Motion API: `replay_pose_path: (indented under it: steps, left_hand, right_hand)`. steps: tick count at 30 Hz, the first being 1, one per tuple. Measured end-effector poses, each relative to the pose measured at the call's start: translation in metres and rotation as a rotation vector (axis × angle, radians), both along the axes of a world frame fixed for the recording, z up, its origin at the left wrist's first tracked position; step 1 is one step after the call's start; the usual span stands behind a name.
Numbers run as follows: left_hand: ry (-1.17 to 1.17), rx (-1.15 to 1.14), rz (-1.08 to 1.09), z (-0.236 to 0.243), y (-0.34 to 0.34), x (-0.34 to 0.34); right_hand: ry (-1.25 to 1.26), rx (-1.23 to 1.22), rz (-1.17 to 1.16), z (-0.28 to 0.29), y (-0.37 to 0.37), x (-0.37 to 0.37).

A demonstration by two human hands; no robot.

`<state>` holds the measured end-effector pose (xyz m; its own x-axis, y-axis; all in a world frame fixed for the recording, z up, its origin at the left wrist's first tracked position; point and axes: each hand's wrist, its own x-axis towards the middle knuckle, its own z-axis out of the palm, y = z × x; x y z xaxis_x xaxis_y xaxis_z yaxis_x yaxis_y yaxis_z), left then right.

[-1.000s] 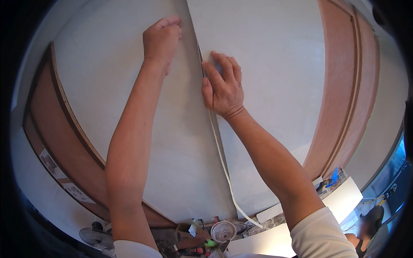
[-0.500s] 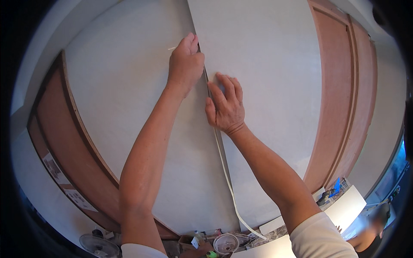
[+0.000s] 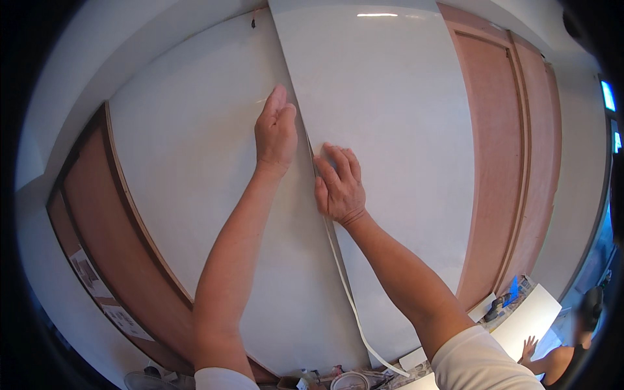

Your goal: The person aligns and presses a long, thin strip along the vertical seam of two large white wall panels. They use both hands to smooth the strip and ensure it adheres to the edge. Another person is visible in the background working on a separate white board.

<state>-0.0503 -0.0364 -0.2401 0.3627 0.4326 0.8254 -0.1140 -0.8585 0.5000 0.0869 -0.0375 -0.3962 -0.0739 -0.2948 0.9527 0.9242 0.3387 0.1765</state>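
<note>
I count two bare hands from my end, two white panels, and one pale edging strip [image 3: 355, 318] at the seam between the panels. The strip follows the left edge of the right white panel [image 3: 403, 117] down past the hands, then its lower end curves off rightward near the floor.

The right hand [image 3: 342, 192] is open, fingers spread and bent on that panel, thumb beside the edge. The left hand [image 3: 275, 138] is higher, in front of the left white panel [image 3: 195, 162] and just beside the seam, fingers together; I can't tell whether it grips anything.

For moving, I have broad plain surface left of the left hand, as far as the left reddish-brown panelling [image 3: 104, 201], and right of the right hand, as far as the right reddish-brown panelling [image 3: 491, 143]. One co-worker's hand [image 3: 529, 349] is at lower right, well apart.
</note>
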Motion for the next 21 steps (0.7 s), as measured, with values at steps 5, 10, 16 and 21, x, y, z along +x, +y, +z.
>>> replay_pose_path:
  steps: [5,10,16,21]
  left_hand:
    - [-0.126,0.119,-0.101,0.041,0.016,0.021]
    - [-0.254,0.195,-0.193,0.070,0.027,0.039]
    - [-0.401,0.188,-0.311,0.117,0.034,0.055]
    - [-0.459,0.189,-0.336,0.109,0.037,0.060]
  right_hand:
    - [0.012,0.011,0.042,-0.001,-0.002,-0.004]
    - [0.023,-0.003,0.071,-0.001,-0.003,-0.006]
    - [0.018,0.008,0.081,0.000,-0.003,-0.004]
    - [0.022,0.008,0.084,0.000,-0.004,-0.005]
